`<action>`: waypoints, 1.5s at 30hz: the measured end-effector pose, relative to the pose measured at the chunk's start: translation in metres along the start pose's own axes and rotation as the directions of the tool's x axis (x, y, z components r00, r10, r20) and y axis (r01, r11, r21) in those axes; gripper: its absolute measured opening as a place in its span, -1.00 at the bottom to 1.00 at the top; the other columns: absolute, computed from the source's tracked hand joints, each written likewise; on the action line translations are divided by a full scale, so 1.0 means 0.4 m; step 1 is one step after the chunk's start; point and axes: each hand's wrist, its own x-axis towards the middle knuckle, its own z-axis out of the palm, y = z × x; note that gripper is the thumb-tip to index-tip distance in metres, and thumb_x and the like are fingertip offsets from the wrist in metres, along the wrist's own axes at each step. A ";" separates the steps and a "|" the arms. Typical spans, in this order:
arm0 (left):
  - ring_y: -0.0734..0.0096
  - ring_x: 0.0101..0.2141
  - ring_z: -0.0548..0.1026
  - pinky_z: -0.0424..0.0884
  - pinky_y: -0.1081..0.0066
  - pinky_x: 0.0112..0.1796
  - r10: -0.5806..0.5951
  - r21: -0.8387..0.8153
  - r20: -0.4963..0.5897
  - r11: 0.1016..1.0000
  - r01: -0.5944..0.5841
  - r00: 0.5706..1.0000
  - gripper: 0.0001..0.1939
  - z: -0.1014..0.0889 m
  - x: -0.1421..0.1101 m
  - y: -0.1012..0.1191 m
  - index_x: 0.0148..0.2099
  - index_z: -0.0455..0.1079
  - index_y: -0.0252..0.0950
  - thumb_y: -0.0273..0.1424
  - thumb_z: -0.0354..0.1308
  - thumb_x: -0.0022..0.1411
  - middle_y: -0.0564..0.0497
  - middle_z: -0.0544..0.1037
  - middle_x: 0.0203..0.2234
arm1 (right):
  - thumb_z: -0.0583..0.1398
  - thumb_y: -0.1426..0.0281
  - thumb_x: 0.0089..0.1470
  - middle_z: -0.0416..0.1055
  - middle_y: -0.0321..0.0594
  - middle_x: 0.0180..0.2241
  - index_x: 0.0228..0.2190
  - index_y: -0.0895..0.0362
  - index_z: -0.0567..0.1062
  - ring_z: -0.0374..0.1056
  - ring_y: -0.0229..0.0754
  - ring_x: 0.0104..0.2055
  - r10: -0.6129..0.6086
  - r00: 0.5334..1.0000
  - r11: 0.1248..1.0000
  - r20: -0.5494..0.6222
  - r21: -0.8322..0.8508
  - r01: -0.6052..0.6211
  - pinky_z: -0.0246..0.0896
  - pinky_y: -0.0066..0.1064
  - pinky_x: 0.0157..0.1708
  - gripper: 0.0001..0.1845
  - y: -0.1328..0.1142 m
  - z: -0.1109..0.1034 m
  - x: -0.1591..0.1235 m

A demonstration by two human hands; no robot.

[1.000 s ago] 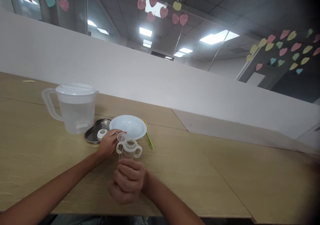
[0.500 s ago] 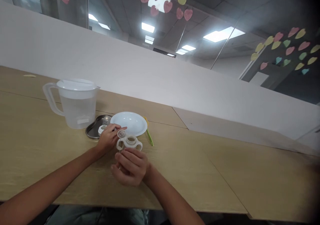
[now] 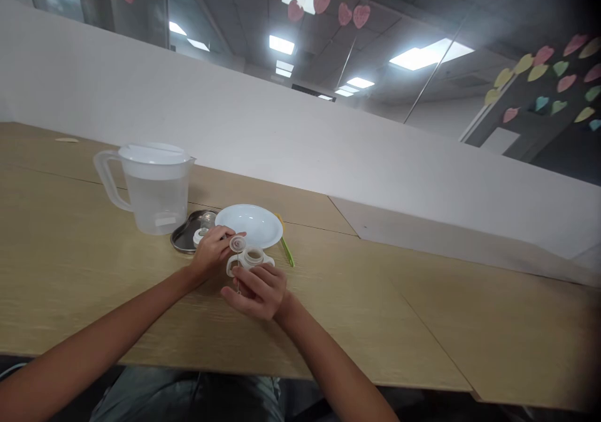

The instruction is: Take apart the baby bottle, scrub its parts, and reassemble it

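Observation:
My left hand is closed, its fingertips at the rim of a small clear round disc. A thin stem hangs down from that disc toward the curled fingers of my right hand, which look closed around its lower part. Just behind my right hand stands a white two-handled cup with its round mouth uncovered. The cup's lower part is hidden by the right hand. Beyond the left hand, a white ring-shaped cap and a clear cup-like piece lie in a kidney-shaped metal tray.
A clear plastic pitcher of water, with a white lid, stands at the left. Behind my hands is a white plate, with a green and yellow stick-like utensil at its right side. A low white wall borders the wooden table.
The view has shifted slightly, so everything sits a little further right and higher. My right hand is slightly closer to the cup. Both hands keep nearly the same pose around the disc and stem.

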 end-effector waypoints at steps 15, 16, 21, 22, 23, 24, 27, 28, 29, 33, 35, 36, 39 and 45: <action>0.40 -0.34 0.38 0.28 0.37 -0.28 0.010 -0.020 -0.005 1.000 -0.011 1.000 -0.62 -0.005 0.002 -0.001 -0.15 0.48 -0.24 -0.27 -0.16 0.34 -0.02 0.46 -0.39 | 0.15 0.58 0.03 0.40 -0.41 -0.25 -0.02 -0.20 0.29 0.14 -0.49 -0.52 0.002 0.984 1.000 0.176 -0.027 0.003 0.11 -0.62 -0.51 -0.45 0.025 0.007 -0.020; 0.40 -0.34 0.38 0.28 0.37 -0.29 0.008 -0.028 -0.013 1.000 -0.009 1.000 -0.62 -0.005 0.002 0.001 -0.15 0.48 -0.25 -0.28 -0.16 0.34 -0.02 0.46 -0.40 | 0.15 0.59 0.02 0.40 -0.42 -0.26 -0.02 -0.19 0.29 0.14 -0.49 -0.53 0.010 0.985 1.000 0.175 -0.022 -0.007 0.10 -0.62 -0.52 -0.45 0.025 0.007 -0.018; 0.39 -0.33 0.39 0.30 0.37 -0.28 -0.020 -0.071 -0.020 0.997 0.019 1.000 -0.64 -0.006 0.001 0.009 -0.15 0.49 -0.26 -0.28 -0.13 0.33 -0.03 0.46 -0.40 | 0.16 0.58 0.02 0.41 -0.46 -0.30 -0.01 -0.23 0.30 0.13 -0.48 -0.55 0.042 0.989 0.999 0.144 -0.006 -0.042 0.08 -0.60 -0.53 -0.43 0.014 0.009 -0.011; 0.39 -0.32 0.39 0.30 0.37 -0.27 -0.029 -0.076 -0.020 0.997 0.028 0.999 -0.64 -0.006 -0.001 0.010 -0.14 0.49 -0.25 -0.28 -0.13 0.33 -0.03 0.46 -0.39 | 0.16 0.58 0.02 0.41 -0.47 -0.29 -0.02 -0.25 0.29 0.14 -0.47 -0.54 0.047 0.989 0.999 0.137 -0.020 -0.045 0.10 -0.60 -0.51 -0.42 0.012 0.010 -0.012; 0.39 -0.31 0.39 0.30 0.36 -0.26 -0.042 -0.082 -0.022 0.996 0.040 0.999 -0.65 -0.004 -0.002 0.011 -0.14 0.48 -0.24 -0.29 -0.13 0.33 -0.02 0.46 -0.38 | 0.17 0.57 0.01 0.42 -0.48 -0.29 -0.03 -0.27 0.30 0.15 -0.47 -0.53 0.051 0.990 0.998 0.130 -0.035 -0.046 0.12 -0.59 -0.48 -0.42 0.010 0.012 -0.013; 0.39 -0.30 0.39 0.31 0.36 -0.25 -0.054 -0.087 -0.024 0.995 0.052 0.998 -0.65 -0.003 -0.003 0.011 -0.13 0.48 -0.23 -0.29 -0.13 0.33 -0.02 0.46 -0.37 | 0.17 0.57 0.01 0.42 -0.49 -0.30 -0.05 -0.28 0.31 0.17 -0.47 -0.52 0.054 0.991 0.998 0.122 -0.045 -0.048 0.14 -0.58 -0.45 -0.43 0.009 0.013 -0.015; 0.40 -0.30 0.39 0.32 0.37 -0.24 -0.073 -0.103 -0.042 0.992 0.069 0.996 -0.67 -0.002 -0.005 0.014 -0.13 0.48 -0.22 -0.31 -0.11 0.32 -0.02 0.45 -0.36 | 0.18 0.56 0.00 0.43 -0.50 -0.32 -0.11 -0.29 0.35 0.23 -0.44 -0.46 0.060 0.991 0.998 0.121 -0.042 -0.055 0.21 -0.55 -0.37 -0.48 0.007 0.017 -0.020; 0.40 -0.31 0.39 0.32 0.37 -0.25 -0.072 -0.107 -0.054 0.992 0.066 0.996 -0.68 -0.004 -0.004 0.016 -0.12 0.47 -0.22 -0.32 -0.10 0.32 -0.02 0.46 -0.37 | 0.19 0.57 0.00 0.43 -0.50 -0.33 -0.12 -0.29 0.36 0.24 -0.44 -0.44 0.064 0.991 0.998 0.120 -0.034 -0.060 0.22 -0.55 -0.34 -0.48 0.006 0.018 -0.020; 0.41 -0.32 0.39 0.32 0.38 -0.26 -0.069 -0.109 -0.068 0.992 0.061 0.995 -0.69 -0.006 -0.003 0.018 -0.12 0.47 -0.22 -0.32 -0.09 0.31 -0.01 0.46 -0.38 | 0.19 0.57 -0.01 0.43 -0.51 -0.35 -0.13 -0.29 0.37 0.26 -0.44 -0.42 0.069 0.991 0.997 0.118 -0.026 -0.066 0.24 -0.54 -0.30 -0.48 0.006 0.019 -0.020; 0.41 -0.34 0.39 0.32 0.39 -0.27 -0.056 -0.115 -0.088 0.992 0.045 0.995 -0.70 -0.016 0.003 0.028 -0.12 0.47 -0.21 -0.34 -0.09 0.32 0.00 0.46 -0.41 | 0.22 0.60 -0.04 0.43 -0.50 -0.37 -0.15 -0.24 0.40 0.29 -0.44 -0.39 0.074 0.990 0.997 0.122 0.002 -0.075 0.27 -0.46 -0.12 -0.48 0.006 0.018 -0.010; 0.40 -0.33 0.40 0.31 0.38 -0.26 -0.041 -0.119 -0.081 0.992 0.031 0.996 -0.70 -0.019 0.006 0.033 -0.12 0.47 -0.20 -0.33 -0.09 0.31 0.00 0.46 -0.40 | 0.23 0.60 -0.05 0.44 -0.48 -0.37 -0.18 -0.20 0.42 0.31 -0.43 -0.36 0.074 0.992 0.997 0.100 0.026 -0.077 0.28 -0.43 -0.07 -0.52 0.007 0.017 -0.001; 0.40 -0.33 0.40 0.31 0.38 -0.26 -0.032 -0.119 -0.082 0.993 0.022 0.996 -0.71 -0.021 0.006 0.035 -0.13 0.47 -0.20 -0.33 -0.08 0.31 0.00 0.46 -0.40 | 0.23 0.60 -0.05 0.44 -0.46 -0.37 -0.19 -0.17 0.43 0.32 -0.42 -0.33 0.078 0.994 0.996 0.081 0.042 -0.081 0.29 -0.43 -0.07 -0.55 0.007 0.016 0.003; 0.41 -0.34 0.40 0.31 0.39 -0.28 0.000 -0.108 -0.114 0.994 -0.012 0.993 -0.73 -0.023 0.008 0.041 -0.14 0.46 -0.21 -0.33 -0.05 0.30 0.01 0.46 -0.41 | 0.23 0.60 -0.05 0.44 -0.41 -0.37 -0.22 -0.12 0.45 0.35 -0.38 -0.21 0.097 0.995 0.992 0.032 0.080 -0.099 0.31 -0.47 -0.09 -0.59 0.011 0.015 0.012; 0.41 -0.33 0.39 0.31 0.39 -0.26 0.019 -0.108 -0.161 0.994 -0.036 0.987 -0.76 -0.023 0.001 0.035 -0.11 0.45 -0.23 -0.38 -0.02 0.28 0.00 0.46 -0.37 | 0.25 0.59 -0.05 0.45 -0.31 -0.33 -0.20 -0.08 0.48 0.34 -0.31 -0.13 0.099 0.995 0.991 0.032 0.085 -0.101 0.36 -0.42 -0.12 -0.61 0.020 0.020 0.009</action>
